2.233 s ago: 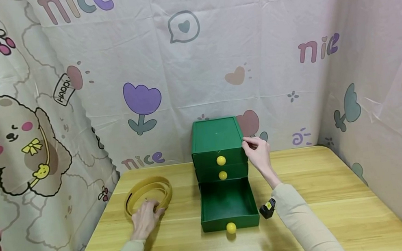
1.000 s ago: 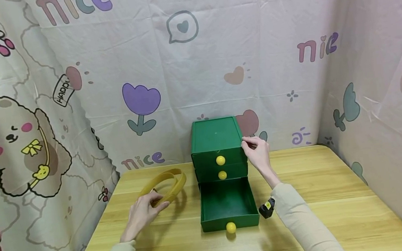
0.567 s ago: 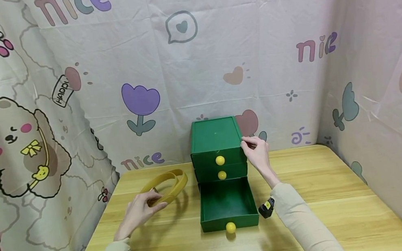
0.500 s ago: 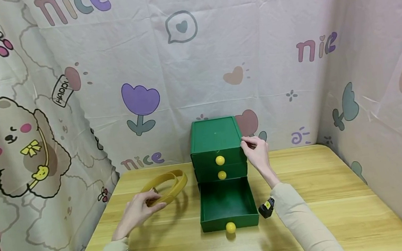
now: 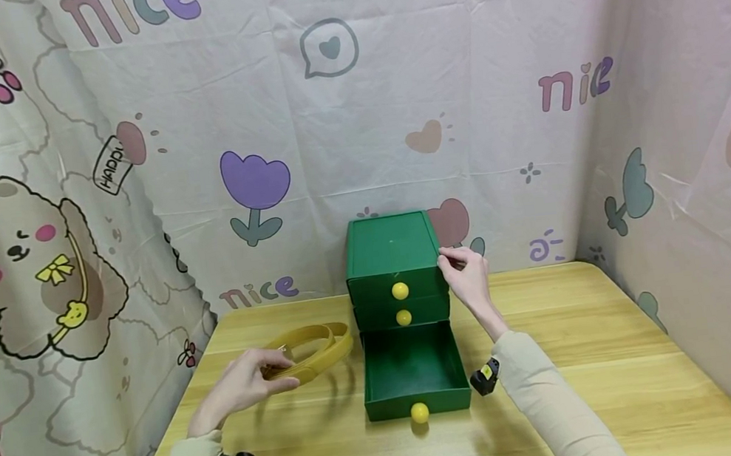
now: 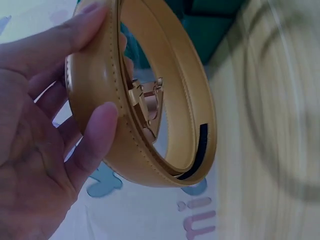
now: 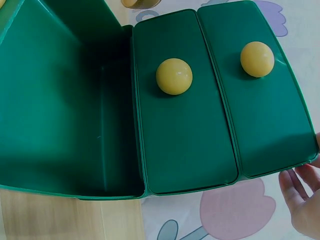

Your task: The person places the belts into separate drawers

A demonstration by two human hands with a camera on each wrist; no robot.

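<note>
My left hand [image 5: 241, 382] holds a coiled tan belt [image 5: 316, 368] above the table, left of the green drawer cabinet [image 5: 394, 243]. In the left wrist view, the thumb lies on the outer face of the belt [image 6: 92, 82] and other fingers reach behind it. A metal buckle [image 6: 150, 102] shows inside the coil. My right hand [image 5: 470, 280] grips the cabinet's upper right edge, fingertips at the corner in the right wrist view. The bottom drawer [image 5: 391, 409] is pulled out, and its bare inside shows. Both upper drawers are closed, with round yellow knobs [image 7: 174, 76].
The cabinet stands on a wooden table [image 5: 551, 342] near its back edge. A printed curtain [image 5: 355, 132] hangs behind and along both sides. The open drawer's yellow knob [image 5: 420, 413] juts out towards the front.
My left hand has lifted the coiled belt off the table and brought it right, closer to the open drawer, lowering it slightly just now. My right hand has stayed at the cabinet's edge.
</note>
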